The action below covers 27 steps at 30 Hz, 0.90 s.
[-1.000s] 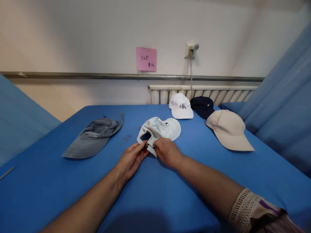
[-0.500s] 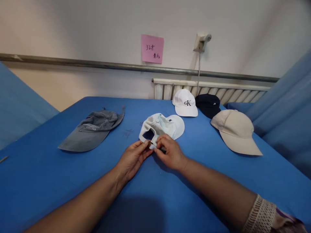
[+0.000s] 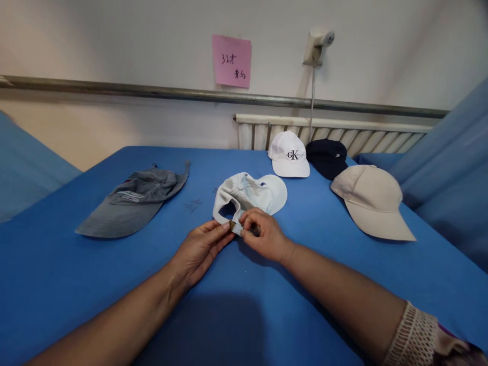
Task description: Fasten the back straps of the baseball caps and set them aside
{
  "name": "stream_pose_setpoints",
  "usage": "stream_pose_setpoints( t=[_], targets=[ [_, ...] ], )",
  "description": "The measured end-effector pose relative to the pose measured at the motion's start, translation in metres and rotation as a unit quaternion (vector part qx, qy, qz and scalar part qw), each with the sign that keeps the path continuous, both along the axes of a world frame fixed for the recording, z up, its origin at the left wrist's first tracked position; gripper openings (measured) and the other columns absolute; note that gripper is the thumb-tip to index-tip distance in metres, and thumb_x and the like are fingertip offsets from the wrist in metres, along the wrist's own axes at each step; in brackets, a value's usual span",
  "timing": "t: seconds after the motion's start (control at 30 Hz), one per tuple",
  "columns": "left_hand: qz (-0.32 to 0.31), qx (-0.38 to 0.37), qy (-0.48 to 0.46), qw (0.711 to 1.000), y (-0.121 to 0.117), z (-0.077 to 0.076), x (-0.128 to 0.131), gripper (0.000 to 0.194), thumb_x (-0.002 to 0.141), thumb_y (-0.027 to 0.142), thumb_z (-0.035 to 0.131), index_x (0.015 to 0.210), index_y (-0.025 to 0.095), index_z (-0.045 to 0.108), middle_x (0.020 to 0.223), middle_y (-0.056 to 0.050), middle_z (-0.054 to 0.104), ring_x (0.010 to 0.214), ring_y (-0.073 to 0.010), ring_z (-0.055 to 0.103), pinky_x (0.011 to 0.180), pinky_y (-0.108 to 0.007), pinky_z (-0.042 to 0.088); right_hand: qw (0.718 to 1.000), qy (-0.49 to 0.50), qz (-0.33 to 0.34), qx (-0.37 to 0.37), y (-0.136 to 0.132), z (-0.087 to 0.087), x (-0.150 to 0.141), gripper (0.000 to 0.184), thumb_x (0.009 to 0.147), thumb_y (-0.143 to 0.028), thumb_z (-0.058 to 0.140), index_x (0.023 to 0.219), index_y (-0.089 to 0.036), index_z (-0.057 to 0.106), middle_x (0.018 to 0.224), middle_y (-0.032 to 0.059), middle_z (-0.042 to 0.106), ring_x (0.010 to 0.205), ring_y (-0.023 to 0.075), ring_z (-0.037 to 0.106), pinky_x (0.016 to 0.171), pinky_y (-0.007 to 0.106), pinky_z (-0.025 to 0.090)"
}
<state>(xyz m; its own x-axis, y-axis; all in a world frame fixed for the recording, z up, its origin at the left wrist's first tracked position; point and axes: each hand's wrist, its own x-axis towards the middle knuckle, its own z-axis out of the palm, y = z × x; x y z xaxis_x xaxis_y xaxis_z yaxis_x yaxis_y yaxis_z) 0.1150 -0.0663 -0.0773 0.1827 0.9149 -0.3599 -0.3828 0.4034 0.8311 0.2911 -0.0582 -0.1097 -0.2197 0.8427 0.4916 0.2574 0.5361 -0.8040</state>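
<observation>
A pale, whitish baseball cap [image 3: 244,189] lies on the blue-covered table, its brim toward the far right and its back opening facing me. My left hand [image 3: 202,249] pinches the back strap [image 3: 237,230] at its brass-coloured buckle [image 3: 232,224], thumb on top. Just to the right, my right hand [image 3: 266,236] is closed on the same strap with thumb and forefinger. The fingers partly cover the strap's end.
A grey cap [image 3: 131,203] lies at the left. At the back right are a white cap [image 3: 290,155] with black letters, a navy cap [image 3: 326,156] and a beige cap [image 3: 371,198]. A radiator [image 3: 259,134] stands behind the blue table [image 3: 213,315]; blue curtains [image 3: 453,173] hang at the sides.
The view has shifted slightly. More of the brass-coloured buckle and strap shows between my hands, which keep hold of the strap. The other caps stay in place.
</observation>
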Motion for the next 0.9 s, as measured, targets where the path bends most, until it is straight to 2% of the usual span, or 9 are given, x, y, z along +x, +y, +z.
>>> stream_pose_setpoints(
  t=[0.23,0.6,0.9],
  targets=[
    [-0.020,0.010,0.020,1.000,-0.0017,-0.0002,0.0015,0.018,0.070,0.011,0.083,0.086,0.011,0.075,0.089,-0.007,0.076,0.083,-0.0124,0.070,0.083,-0.019,0.056,1.000,0.009,0.001,-0.007,-0.0005,-0.0014,-0.0012,0.021,0.073,-0.010,0.062,0.068,-0.022,0.045,0.093,0.0021,0.065,0.087,0.0160,0.063,0.080,0.030,0.050],
    [-0.009,-0.005,0.006,1.000,0.0039,-0.0059,-0.0020,0.017,0.071,0.004,0.079,0.085,0.012,0.073,0.088,-0.005,0.074,0.084,-0.0127,0.069,0.084,-0.021,0.058,0.999,0.027,0.007,-0.016,-0.0005,0.0003,-0.0004,0.019,0.074,-0.013,0.063,0.067,-0.022,0.047,0.087,0.0010,0.063,0.080,0.0157,0.060,0.070,0.028,0.047],
    [-0.019,0.012,0.013,1.000,0.0043,-0.0074,-0.0037,0.019,0.068,0.006,0.083,0.081,0.013,0.071,0.082,-0.002,0.072,0.080,-0.0118,0.069,0.081,-0.021,0.059,0.999,0.025,0.009,-0.029,-0.0022,0.0029,0.0007,0.019,0.073,-0.012,0.063,0.067,-0.022,0.048,0.087,0.0011,0.062,0.083,0.0158,0.060,0.077,0.030,0.049]
  ],
)
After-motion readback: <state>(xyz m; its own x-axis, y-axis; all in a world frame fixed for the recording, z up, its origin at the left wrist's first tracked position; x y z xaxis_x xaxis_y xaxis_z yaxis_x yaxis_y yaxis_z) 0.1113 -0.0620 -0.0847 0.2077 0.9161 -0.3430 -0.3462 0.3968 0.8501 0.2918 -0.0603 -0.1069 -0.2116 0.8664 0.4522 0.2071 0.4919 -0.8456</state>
